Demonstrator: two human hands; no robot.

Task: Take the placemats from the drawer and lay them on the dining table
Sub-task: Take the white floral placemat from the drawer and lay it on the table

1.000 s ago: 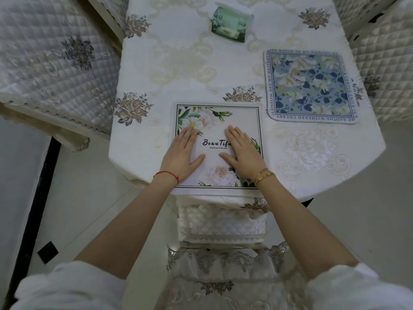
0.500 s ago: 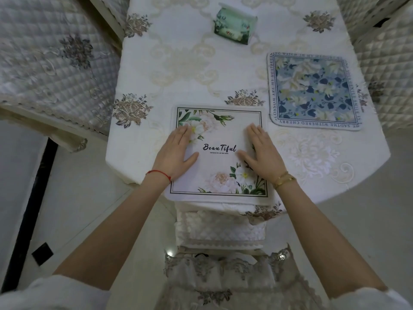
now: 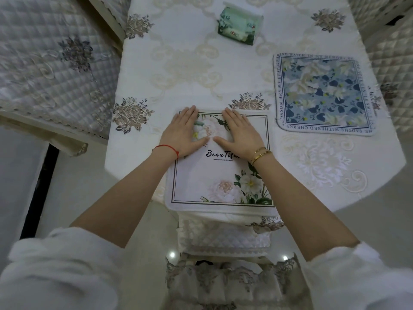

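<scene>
Hands lie flat with fingers straight, left hand (image 3: 183, 133) and right hand (image 3: 240, 136) side by side on the far half of the white floral placemat (image 3: 220, 168); its near edge overhangs the worktop (image 3: 185, 70), so a push away beckons; blue placemat (image 3: 324, 95) lies far-right

Dim, cool, even light; soft blur, wide-angle bending at edges

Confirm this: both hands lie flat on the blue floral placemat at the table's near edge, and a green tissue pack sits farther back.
Not quite. In the head view the left hand and right hand lie flat on the white floral placemat; the blue floral placemat lies untouched to the right. The green tissue pack does sit farther back.
</scene>
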